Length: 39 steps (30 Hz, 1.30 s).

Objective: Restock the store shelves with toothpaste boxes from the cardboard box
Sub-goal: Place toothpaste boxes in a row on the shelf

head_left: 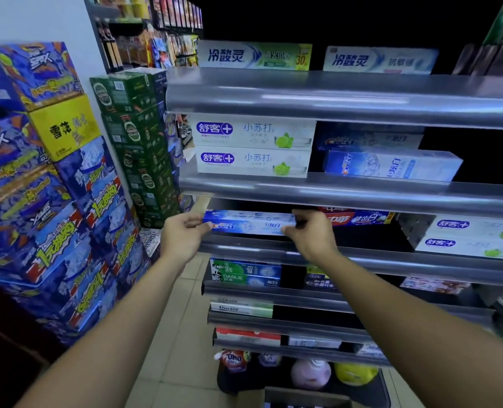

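Observation:
A long blue and white toothpaste box (pixel 248 222) lies lengthwise at the left end of the third shelf (pixel 362 257). My left hand (pixel 182 234) grips its left end and my right hand (pixel 310 232) pinches its right end. A red toothpaste box (pixel 359 219) sits just right of it on the same shelf. At the bottom edge of the view, part of the cardboard box (pixel 303 399) shows below the shelves.
White toothpaste boxes (pixel 253 145) and blue ones (pixel 391 164) fill the shelf above; more white boxes (pixel 465 237) stand at the right. Stacked drink cartons (pixel 53 187) and green cartons (pixel 138 136) crowd the left side. Detergent bottles (pixel 310 372) sit on the lowest level.

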### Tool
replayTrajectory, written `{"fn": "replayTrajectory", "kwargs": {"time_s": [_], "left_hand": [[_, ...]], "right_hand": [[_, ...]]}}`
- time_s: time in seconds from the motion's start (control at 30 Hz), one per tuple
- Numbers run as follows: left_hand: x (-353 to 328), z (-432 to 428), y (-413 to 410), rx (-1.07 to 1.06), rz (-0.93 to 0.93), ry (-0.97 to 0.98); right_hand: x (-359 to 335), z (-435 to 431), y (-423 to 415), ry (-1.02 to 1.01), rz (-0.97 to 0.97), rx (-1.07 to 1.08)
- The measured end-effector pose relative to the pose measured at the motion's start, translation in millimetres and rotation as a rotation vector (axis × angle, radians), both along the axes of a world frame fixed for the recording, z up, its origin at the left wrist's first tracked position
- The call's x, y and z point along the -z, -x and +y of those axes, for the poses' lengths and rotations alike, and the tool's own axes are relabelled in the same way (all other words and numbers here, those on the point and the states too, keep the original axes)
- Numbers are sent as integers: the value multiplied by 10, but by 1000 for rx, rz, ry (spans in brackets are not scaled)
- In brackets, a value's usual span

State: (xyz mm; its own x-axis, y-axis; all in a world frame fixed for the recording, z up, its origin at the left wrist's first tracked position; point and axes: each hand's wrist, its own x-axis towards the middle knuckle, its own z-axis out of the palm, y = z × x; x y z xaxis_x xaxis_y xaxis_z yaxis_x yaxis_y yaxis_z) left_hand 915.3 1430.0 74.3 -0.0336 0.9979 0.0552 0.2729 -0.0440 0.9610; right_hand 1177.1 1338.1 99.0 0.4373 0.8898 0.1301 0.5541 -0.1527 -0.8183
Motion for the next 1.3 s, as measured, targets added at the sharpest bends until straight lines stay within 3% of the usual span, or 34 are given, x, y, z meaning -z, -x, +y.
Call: {"fn": "replayTrajectory", "kwargs": {"time_s": [0.1,0.27,0.43,0.53,0.67,0.87,1.03,1.13,1.3], "left_hand": [[143,24,-8,-29,23,73],[173,-7,0,-37,17,83],[223,-429,102,-219,8,-69],[584,-951,123,-205,46,-107],[1476,-1637,-77,-120,165,94],[3296,-2651,-666,78,305,506],[4878,-3279,-1223,180,399,793],[5781,-3316,-1524,257,569,892],[7027,-3152,-1846,312,766,900]], "right_hand": [[78,94,10,151,-102,-7],[79,57,4,152,-76,-2],[1,-399,19,-137,-86,9],[282,-907,-50,-282,-83,-54],[1198,-1517,-296,-136,-17,-90],[3296,-2276,-776,418,223,2],[4955,-2712,-989,805,269,24],[5830,-2823,-1090,906,292,18],[6946,-2833,-1214,980,320,-15]]}}
